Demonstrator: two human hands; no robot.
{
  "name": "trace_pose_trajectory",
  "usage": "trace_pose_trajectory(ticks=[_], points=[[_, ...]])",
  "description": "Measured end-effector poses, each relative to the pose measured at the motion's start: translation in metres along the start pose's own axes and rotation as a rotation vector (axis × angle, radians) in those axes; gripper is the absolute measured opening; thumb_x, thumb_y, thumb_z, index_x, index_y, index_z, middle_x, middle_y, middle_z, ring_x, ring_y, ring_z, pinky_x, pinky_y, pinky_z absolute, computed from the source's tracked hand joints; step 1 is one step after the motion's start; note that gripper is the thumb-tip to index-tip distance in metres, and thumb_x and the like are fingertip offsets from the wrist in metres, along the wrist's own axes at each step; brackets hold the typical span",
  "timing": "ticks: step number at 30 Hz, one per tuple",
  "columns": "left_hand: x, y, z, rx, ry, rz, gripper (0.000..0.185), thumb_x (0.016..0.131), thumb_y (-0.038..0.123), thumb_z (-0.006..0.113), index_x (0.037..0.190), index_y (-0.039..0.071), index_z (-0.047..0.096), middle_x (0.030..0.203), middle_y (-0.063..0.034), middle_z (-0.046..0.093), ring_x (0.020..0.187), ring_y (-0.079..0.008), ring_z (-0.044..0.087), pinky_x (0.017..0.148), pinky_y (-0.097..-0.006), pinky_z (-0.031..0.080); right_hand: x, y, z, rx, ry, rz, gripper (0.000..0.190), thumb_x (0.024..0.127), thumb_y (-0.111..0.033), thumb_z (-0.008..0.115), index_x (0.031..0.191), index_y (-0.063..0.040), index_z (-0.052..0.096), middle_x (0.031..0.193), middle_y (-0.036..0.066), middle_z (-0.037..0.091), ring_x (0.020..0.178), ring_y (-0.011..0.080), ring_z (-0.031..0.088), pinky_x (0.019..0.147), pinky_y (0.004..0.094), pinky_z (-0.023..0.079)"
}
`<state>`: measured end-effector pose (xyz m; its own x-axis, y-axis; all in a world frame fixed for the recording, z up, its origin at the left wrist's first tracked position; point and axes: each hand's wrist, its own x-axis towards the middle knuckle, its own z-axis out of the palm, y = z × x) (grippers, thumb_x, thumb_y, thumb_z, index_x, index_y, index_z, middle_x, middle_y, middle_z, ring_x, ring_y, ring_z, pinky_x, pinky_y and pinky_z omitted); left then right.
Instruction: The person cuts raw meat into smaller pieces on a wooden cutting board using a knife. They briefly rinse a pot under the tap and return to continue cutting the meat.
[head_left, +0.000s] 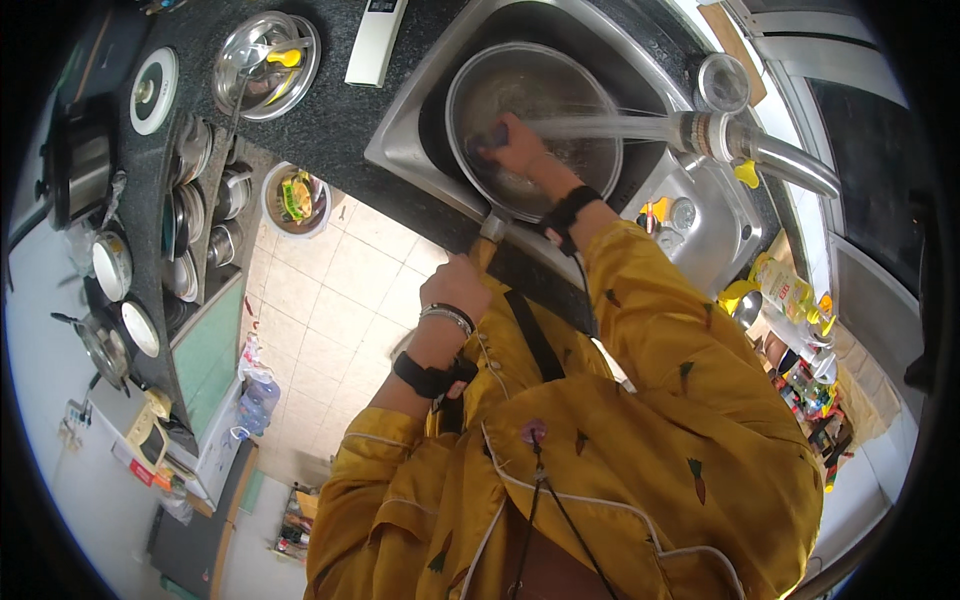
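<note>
A large round metal wok (577, 86) rests in the stainless steel sink basin (409, 124). Its wooden handle (487, 251) sticks out over the counter's front edge towards me. My left hand (454, 289) is closed around the end of that handle. Inside the wok, my right hand (523, 148) grips a dark scrubbing pad (487, 139), pressed close to the bottom. From the faucet (705, 135) on the right, a spray of water runs across into the wok near my right hand. My fingers partly hide the pad.
The drainboard (712, 217) right of the basin holds small items. Bottles (784, 285) crowd the right corner. On the dark counter are a white device (377, 41), metal bowls with utensils (266, 67) and a lid (154, 90). A waste bin (296, 201) stands on the floor beside shelved cookware (195, 202).
</note>
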<state>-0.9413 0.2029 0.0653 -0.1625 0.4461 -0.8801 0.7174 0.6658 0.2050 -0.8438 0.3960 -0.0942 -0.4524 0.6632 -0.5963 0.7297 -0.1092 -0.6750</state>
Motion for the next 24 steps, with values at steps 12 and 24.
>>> trace_pose_trajectory(ticks=[12, 24], points=[[-0.001, 0.009, 0.015, -0.079, -0.022, 0.005, 0.039, 0.078, 0.019, 0.063, 0.107, -0.006, 0.062, 0.105, -0.0288, 0.066, 0.101, -0.0393, 0.066, 0.087, -0.043, 0.054, 0.037, 0.077, -0.031, -0.155, 0.313, 0.181, 0.044, 0.093, -0.021, 0.057, 0.133, -0.009, 0.042, 0.125, 0.03, 0.053, 0.115, 0.0432, 0.056, 0.095, 0.047, 0.049], [-0.009, 0.016, 0.007, -0.012, 0.003, -0.04, 0.037, 0.079, 0.02, 0.062, 0.108, -0.002, 0.062, 0.107, -0.0257, 0.067, 0.102, -0.0383, 0.066, 0.089, -0.0428, 0.054, 0.015, 0.041, -0.019, -0.51, -0.035, 0.175, 0.064, 0.089, -0.027, 0.062, 0.143, -0.003, 0.036, 0.125, 0.024, 0.058, 0.119, 0.0355, 0.057, 0.095, 0.0428, 0.048]])
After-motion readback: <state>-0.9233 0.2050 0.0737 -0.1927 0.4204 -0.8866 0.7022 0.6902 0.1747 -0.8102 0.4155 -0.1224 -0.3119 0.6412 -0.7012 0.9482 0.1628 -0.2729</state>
